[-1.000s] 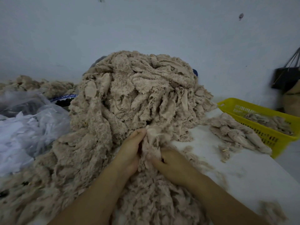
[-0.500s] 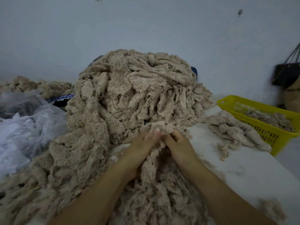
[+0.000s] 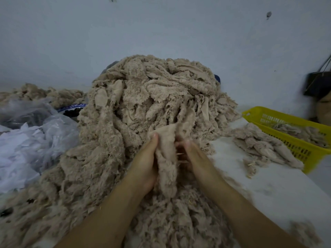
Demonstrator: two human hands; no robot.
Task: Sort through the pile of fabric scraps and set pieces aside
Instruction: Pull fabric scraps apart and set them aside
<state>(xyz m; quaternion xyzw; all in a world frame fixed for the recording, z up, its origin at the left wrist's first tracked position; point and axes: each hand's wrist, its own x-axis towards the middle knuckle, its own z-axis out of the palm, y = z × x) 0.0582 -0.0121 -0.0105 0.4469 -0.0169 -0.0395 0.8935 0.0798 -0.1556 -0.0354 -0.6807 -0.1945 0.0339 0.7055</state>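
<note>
Gripping one long fuzzy scrap [image 3: 166,158] between the left hand [image 3: 145,163] and the right hand [image 3: 195,158], both closed on its edges, just in front of the big pile [image 3: 152,97] on the worktop [image 3: 268,187]. Drawn out to a full strip now, against only a pinched tip half a second ago. Probably free enough to go rightward, onto the set-aside pieces [image 3: 265,145] beside the yellow basket [image 3: 308,147].
</note>
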